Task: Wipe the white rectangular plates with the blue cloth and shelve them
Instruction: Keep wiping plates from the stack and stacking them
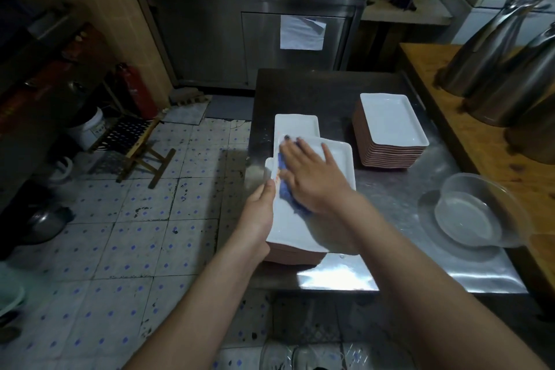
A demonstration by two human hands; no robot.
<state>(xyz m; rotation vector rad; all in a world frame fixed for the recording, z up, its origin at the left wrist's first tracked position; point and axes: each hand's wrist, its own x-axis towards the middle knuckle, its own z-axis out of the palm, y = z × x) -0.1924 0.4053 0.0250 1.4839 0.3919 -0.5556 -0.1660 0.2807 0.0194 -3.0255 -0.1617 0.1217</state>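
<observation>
At the near left corner of the desk (pixel 390 207), we press the blue cloth (pixel 286 193) flat on the top plate (pixel 339 161) with the right hand (pixel 312 177), fingers straight and spread so the cloth sweeps a broad strip. The left hand (pixel 260 204) grips the plate's left rim, thumb on top; we judge this stops it sliding on the pile (pixel 288 257) beneath. A second plate (pixel 295 126) lies just beyond, partly underneath. Near the far right corner, well apart, stands a tidy stack (pixel 390 120), probably kept clear of the wiping. A clear bowl (pixel 468 213) sits by the right edge. We see no shelf.
</observation>
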